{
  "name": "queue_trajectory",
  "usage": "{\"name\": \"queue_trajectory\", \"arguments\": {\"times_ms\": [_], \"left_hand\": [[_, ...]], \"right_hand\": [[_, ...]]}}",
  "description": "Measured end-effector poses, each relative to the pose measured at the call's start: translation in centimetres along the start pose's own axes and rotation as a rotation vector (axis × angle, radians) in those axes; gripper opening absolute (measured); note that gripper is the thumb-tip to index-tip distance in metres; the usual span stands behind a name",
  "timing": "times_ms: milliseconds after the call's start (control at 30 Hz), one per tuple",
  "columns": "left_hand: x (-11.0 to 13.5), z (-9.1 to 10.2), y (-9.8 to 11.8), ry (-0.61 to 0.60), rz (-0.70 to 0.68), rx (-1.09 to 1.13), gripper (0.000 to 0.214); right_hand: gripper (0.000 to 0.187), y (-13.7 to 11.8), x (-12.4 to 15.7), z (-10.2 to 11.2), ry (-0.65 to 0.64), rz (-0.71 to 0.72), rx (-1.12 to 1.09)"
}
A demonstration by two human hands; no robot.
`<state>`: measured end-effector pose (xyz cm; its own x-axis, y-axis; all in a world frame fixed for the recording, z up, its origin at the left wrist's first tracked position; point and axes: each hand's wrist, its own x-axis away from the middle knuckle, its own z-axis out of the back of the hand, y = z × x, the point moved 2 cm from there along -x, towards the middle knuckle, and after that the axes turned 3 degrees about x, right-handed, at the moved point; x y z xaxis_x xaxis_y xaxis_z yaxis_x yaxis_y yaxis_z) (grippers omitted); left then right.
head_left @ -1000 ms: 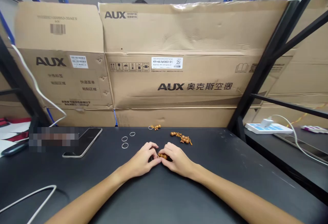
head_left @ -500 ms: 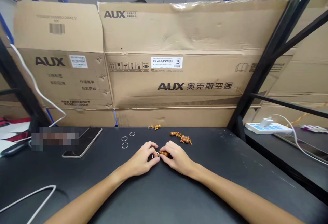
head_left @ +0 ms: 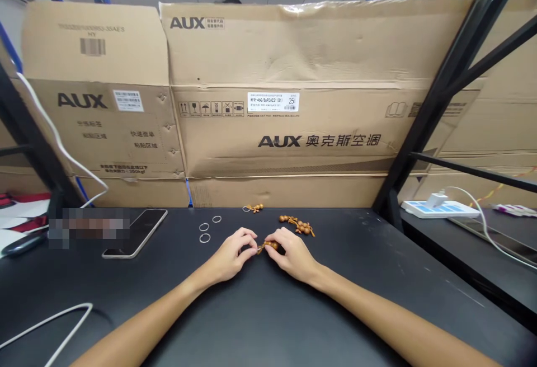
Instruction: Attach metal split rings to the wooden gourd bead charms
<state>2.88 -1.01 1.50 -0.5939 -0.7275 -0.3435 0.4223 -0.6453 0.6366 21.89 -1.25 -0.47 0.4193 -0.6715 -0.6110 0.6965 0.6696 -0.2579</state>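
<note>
Careful: your left hand and right hand both pinch a small wooden bead charm between them, and a slipped pinch could send it rolling toward the metal rings ahead of your left hand. Your fingertips hide its ends, so what's there is hard to tell.

Quick count from what I can see: two hands, so a left hand and a right hand, with one wooden bead piece between them. The counter has two more bead pieces, a small one and a bigger one, plus four thin rings, one phone and two big AUX cartons behind. Off to the side there's one power strip.
</note>
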Motion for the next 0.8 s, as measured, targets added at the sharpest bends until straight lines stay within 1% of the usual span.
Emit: {"name": "queue_trajectory", "arguments": {"times_ms": [167,333,433,500,567,600,667,700,733,767,800], "left_hand": [[0.0,0.3,0.0,-0.011,-0.001,-0.011,0.019],[0.1,0.7,-0.6,-0.085,-0.045,-0.059,0.019],[0.1,0.8,-1.1,-0.041,-0.061,-0.144,0.019],[0.3,0.7,-1.0,0.009,-0.076,-0.226,0.015],[0.4,0.5,-0.4,0.029,-0.103,-0.319,0.012],[0.5,0.4,0.0,0.013,-0.119,-0.360,0.012],[0.7,-0.1,0.7,-0.058,-0.150,-0.409,0.019],[0.8,-0.3,0.9,-0.088,-0.159,-0.420,0.020],[0.8,-0.4,1.0,-0.099,-0.158,-0.431,0.019],[0.8,-0.4,0.9,-0.095,-0.144,-0.444,0.019],[0.8,-0.4,0.7,-0.077,-0.123,-0.460,0.024]], "right_hand": [[0.010,0.4,0.0,-0.2,-0.009,-0.025,0.046],[0.014,0.5,0.0,-0.3,-0.058,-0.040,0.048],[0.019,0.4,0.0,-0.1,-0.063,-0.032,0.026],[0.020,0.2,0.0,0.0,-0.016,-0.034,0.033],[0.012,0.0,0.0,0.2,0.019,-0.049,0.056],[0.014,-0.1,0.0,0.2,0.006,-0.051,0.067],[0.026,-0.4,0.1,0.1,-0.081,-0.028,0.079],[0.027,-0.5,0.1,0.1,-0.133,-0.008,0.080],[0.022,-0.5,0.1,0.1,-0.177,0.011,0.078],[0.018,-0.5,0.1,0.2,-0.210,0.022,0.076],[0.020,-0.4,0.0,0.3,-0.237,0.024,0.073]]}}
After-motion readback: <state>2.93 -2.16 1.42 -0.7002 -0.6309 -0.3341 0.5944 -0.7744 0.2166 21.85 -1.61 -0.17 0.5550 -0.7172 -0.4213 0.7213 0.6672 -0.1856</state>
